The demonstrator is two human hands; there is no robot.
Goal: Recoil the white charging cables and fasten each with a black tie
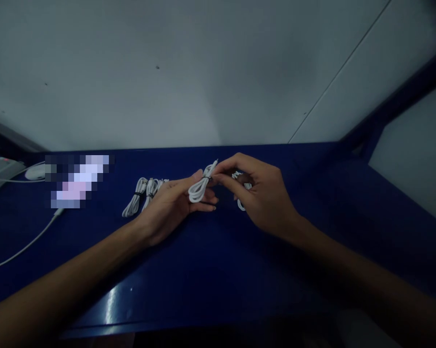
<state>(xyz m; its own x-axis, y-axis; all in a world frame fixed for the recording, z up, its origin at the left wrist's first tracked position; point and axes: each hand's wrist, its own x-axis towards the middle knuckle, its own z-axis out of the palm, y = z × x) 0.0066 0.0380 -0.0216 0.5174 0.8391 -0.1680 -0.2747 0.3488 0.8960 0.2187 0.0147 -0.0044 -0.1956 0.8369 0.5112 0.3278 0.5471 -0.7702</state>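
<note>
A coiled white cable (198, 189) is held up between my two hands, a black tie round its middle and one plug end pointing up. My left hand (172, 203) grips the coil with the thumb on its near side, the other fingers beneath. Thumb and forefinger of my right hand (259, 188) pinch at the black tie beside the plug. To the left lie more bundled white cables (134, 199), partly hidden by my left hand. Another white cable bundle (241, 203) shows behind my right fingers, mostly covered.
A blurred-out lit device (80, 181) lies on the blue table (203, 270) at the left, with a white cord (29, 250) running from it. Near it sit a white plug-like object (36, 172) and a white box (2, 166). A pale wall panel (189, 87) rises behind the table.
</note>
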